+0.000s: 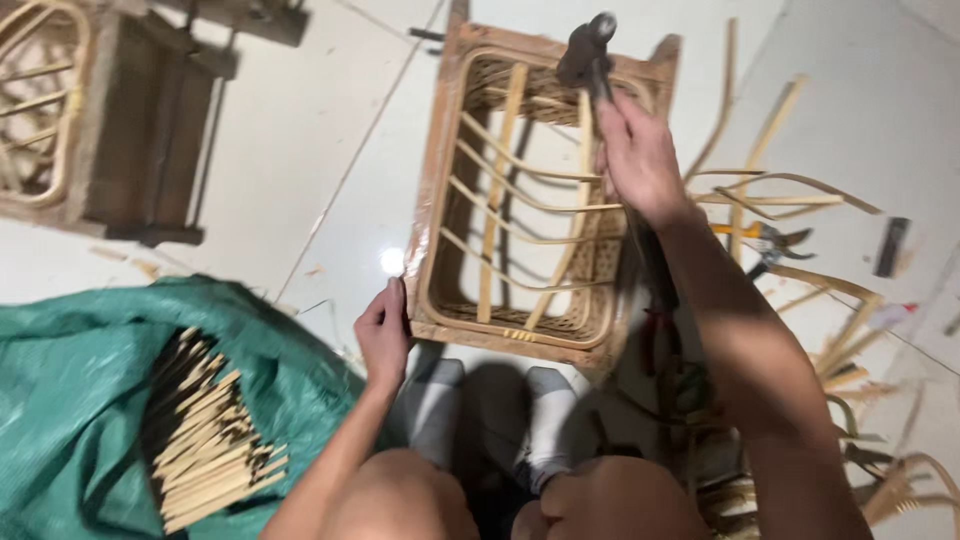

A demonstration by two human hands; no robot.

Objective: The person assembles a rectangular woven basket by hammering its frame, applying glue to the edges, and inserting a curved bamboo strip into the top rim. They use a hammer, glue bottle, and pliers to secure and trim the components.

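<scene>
Right hand (pixel 640 150): raised, fist wrapped around dark metal hammer (pixel 590 45), head up.
Left hand (pixel 385 335): gripping near-left corner of rectangular woven rattan frame (pixel 520 190) on floor.

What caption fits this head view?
Left hand steadies a rattan frame while right hand raises a hammer.

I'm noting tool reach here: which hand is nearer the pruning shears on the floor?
Right. The right hand holds a hammer just left of the shears; the left hand grips the frame's far corner.
</scene>
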